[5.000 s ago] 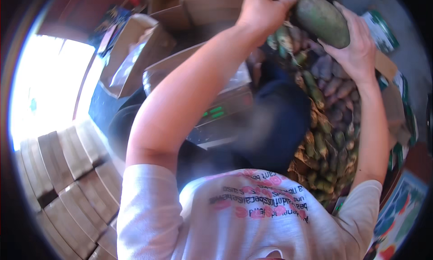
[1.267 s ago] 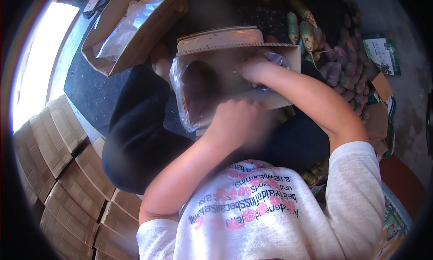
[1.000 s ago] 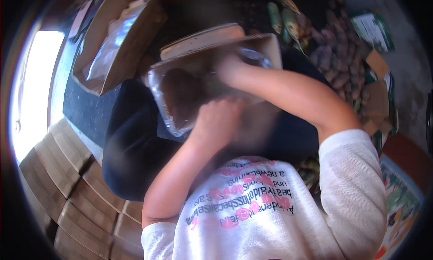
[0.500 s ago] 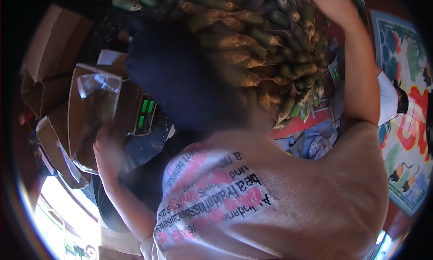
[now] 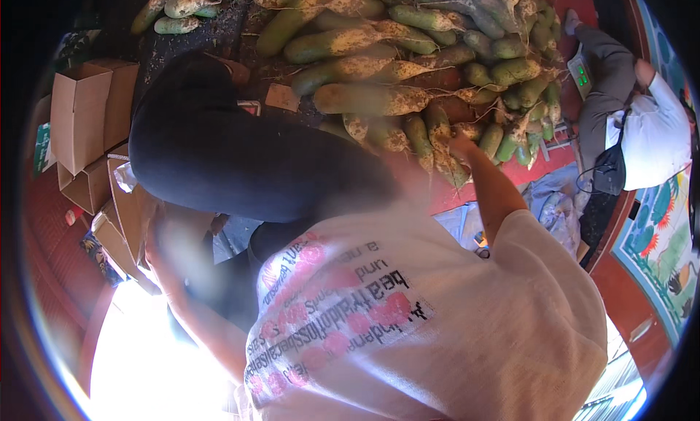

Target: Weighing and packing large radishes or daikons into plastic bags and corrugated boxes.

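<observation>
My right hand (image 5: pixel 461 146) is at the near edge of a large pile of green radishes (image 5: pixel 350 45), with its fingers curled against one soil-streaked green radish (image 5: pixel 439 129). Over on the left, my left hand (image 5: pixel 152 244) rests at the side of an upright cardboard box (image 5: pixel 131 211) that has clear plastic (image 5: pixel 125 176) at its top. Glare blurs that hand, and its fingers do not show clearly. My dark-trousered leg (image 5: pixel 240 155) hides part of the ground between the box and the pile.
More cardboard boxes (image 5: pixel 79 122) stand at the far left. A few radishes (image 5: pixel 188 5) lie apart at the top. At right, another person in a white top (image 5: pixel 652 125) sits beside a scale with a green-lit display (image 5: pixel 580 74). Crumpled plastic sheeting (image 5: pixel 550 206) lies below the pile.
My right hand has come down from the top of the view to the pile's near edge. The view has shifted, and my leg now covers the green-lit scale display beside the box.
</observation>
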### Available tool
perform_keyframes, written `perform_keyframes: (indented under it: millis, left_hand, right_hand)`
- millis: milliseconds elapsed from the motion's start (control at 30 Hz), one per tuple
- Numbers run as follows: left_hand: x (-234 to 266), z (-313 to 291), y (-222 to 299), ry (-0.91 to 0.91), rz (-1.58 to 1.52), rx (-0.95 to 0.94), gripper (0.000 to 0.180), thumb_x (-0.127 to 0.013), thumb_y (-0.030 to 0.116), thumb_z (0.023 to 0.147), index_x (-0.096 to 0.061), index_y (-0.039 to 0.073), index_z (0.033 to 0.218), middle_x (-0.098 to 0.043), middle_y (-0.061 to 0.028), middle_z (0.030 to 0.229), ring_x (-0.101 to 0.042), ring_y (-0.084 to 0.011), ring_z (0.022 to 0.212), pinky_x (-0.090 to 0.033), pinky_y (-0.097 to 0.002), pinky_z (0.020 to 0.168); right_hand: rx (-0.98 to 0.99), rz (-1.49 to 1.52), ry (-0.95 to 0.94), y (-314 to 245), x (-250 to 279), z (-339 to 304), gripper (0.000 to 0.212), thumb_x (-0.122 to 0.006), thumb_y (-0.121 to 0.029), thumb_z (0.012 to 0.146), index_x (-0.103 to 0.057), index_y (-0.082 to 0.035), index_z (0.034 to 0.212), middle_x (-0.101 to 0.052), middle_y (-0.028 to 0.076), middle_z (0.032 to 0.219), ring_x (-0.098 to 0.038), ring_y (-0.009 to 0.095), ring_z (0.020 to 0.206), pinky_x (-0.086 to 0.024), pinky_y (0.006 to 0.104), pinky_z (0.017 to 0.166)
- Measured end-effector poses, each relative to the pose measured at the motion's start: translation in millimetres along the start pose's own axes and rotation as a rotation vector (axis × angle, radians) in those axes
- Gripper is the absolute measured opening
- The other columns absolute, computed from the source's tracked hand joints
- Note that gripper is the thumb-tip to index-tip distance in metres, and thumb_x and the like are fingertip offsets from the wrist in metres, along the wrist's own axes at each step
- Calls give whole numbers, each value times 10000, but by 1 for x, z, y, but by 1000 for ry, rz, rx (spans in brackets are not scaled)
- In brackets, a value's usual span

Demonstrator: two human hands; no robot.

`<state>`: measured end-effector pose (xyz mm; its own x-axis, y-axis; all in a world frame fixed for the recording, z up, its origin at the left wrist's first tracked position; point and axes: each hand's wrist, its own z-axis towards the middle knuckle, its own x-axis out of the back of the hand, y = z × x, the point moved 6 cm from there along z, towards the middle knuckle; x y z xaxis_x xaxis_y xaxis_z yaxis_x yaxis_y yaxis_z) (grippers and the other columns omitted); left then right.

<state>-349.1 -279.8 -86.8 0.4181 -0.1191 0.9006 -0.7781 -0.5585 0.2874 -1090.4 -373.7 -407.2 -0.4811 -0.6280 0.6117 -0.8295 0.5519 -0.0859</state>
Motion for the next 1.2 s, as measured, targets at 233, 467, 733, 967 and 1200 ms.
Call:
perform_keyframes:
  millis: [233, 467, 733, 967, 1200]
  left_hand:
    - [6, 4, 0, 60, -116, 37, 482, -598, 247, 997, -517, 7, 1407, -538, -197, 1421, -524, -350, 1309, -411, -435, 1101]
    - [3, 7, -18, 98, 13, 18, 473, -587, 221, 1003, -507, 13, 1420, -495, -212, 1454, -509, -369, 1316, -430, -446, 1085]
    - [24, -1, -27, 187, -114, 145, 421, -549, 149, 1010, -522, 27, 1412, -414, -202, 1514, -520, -343, 1309, -460, -422, 1066]
    - [47, 9, -53, 349, 32, -14, 424, -568, 181, 1004, -539, 49, 1406, -459, -194, 1489, -527, -321, 1313, -496, -428, 1039]
    - [120, 17, 107, 717, -311, -244, 289, -552, 99, 1003, -659, 39, 1264, -574, -166, 1382, -623, -320, 1194, -528, -406, 1008]
  right_hand:
    - [-167, 116, 313, -19, -10, 3, 990, -758, -563, 789, -362, 39, 1469, -439, 323, 1438, -476, 402, 1320, -390, 460, 1088]
    - [-203, 1529, 422, -4, 93, 118, 874, -774, -516, 790, -413, -1, 1398, -509, 184, 1337, -556, 356, 1179, -478, 516, 934]
    - [-893, 774, 903, -5, 199, 103, 1044, -850, -508, 732, -297, 40, 1428, -543, 234, 1303, -606, 351, 1107, -564, 478, 835]
    - [-416, 1304, 791, -6, 180, 96, 885, -913, -353, 688, -459, 83, 1309, -617, 233, 1204, -657, 339, 975, -585, 448, 760]
    - [71, 1969, 101, -88, 80, -43, 563, -746, -316, 871, -499, -80, 1318, -608, 112, 1223, -586, 294, 1117, -519, 470, 974]
